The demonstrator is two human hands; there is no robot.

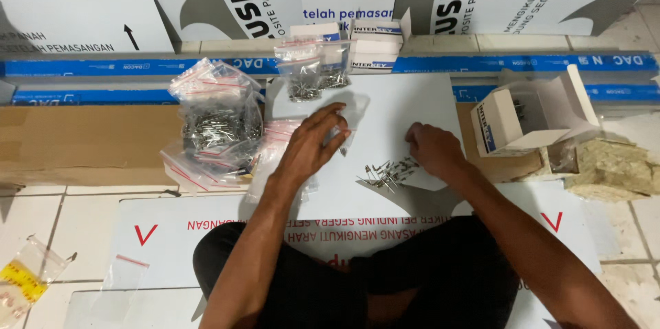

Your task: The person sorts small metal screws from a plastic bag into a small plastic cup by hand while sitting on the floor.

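- Tiled floor carries a white printed panel point(412, 105); loose small silver metal rivets point(388, 173) lie heaped on it
- right hand point(433, 150), fingers curled, touches the heap's right edge; nearer
- left hand point(313, 143), fingers apparently pinching a clear plastic bag point(347, 119), sits left of the heap

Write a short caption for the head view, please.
Left hand and right hand sort loose rivets on a white panel.

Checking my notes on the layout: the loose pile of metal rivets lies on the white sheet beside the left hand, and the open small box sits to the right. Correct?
Not quite. In the head view the loose pile of rivets lies on the white sheet beside the right hand, not the left hand. The open small box does sit to the right.
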